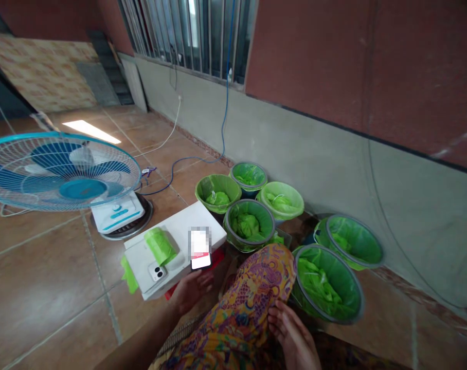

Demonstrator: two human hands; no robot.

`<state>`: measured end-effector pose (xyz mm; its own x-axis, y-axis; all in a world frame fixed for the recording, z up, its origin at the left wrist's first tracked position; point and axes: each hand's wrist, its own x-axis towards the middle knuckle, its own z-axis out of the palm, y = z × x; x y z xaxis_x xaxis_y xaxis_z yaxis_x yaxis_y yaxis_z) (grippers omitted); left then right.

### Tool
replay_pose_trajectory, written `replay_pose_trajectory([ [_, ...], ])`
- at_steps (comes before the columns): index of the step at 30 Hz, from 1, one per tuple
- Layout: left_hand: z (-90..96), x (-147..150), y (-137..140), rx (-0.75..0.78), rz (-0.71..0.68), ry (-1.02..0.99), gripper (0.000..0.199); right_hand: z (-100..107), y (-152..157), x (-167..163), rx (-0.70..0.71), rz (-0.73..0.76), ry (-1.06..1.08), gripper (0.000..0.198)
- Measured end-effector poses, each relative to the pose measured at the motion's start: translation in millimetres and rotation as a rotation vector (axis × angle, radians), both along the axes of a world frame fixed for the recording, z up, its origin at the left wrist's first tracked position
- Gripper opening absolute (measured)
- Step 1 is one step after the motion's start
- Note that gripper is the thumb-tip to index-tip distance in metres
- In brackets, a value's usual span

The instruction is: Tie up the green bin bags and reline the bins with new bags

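Note:
My left hand (194,292) is just below a phone with a lit screen (200,261), its fingers loosely stretched out and holding nothing I can see. The phone lies at the near edge of a white box-like top (193,216). On the same top are a roll of green plastic bags (160,245) and a white phone (159,272) lying camera side up. My right hand (289,329) rests at my knee, fingers apart and holding nothing. Beside that knee stands a bin lined with a green bag (322,288); another lined bin (249,226) is beyond the knee.
Several more green-lined bins, including one by the wall (351,241), stand on the tiled floor. A blue floor fan (64,172) is at the left. A blue cable (225,113) hangs from the barred window and runs over the floor. Red plastic shows under the white top.

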<state>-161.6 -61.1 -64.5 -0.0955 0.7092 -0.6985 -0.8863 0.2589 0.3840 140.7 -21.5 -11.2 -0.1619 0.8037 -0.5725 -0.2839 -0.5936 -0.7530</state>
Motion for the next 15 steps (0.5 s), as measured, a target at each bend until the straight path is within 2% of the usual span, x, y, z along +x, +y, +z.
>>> replay_pose_trajectory([
  [2, -1.1, 6.2, -2.3, -0.066, -0.129, 0.098, 0.022, 1.4, -0.6, -2.0, -0.003, -0.014, -0.002, 0.045],
  [4, -0.3, 9.5, 0.8, -0.08, -0.159, 0.158, 0.018, 2.4, -1.4, -4.2, -0.005, -0.035, 0.001, 0.044],
  [9, 2.5, 7.0, 16.9, -0.095, -0.071, 0.153, 0.009, -1.9, -0.9, -3.8, -0.02, -0.037, 0.017, 0.044],
  [15, 2.3, 3.2, 25.9, -0.118, 0.065, 0.102, 0.012, 3.0, -2.0, -4.1, -0.015, -0.021, -0.006, 0.046],
])
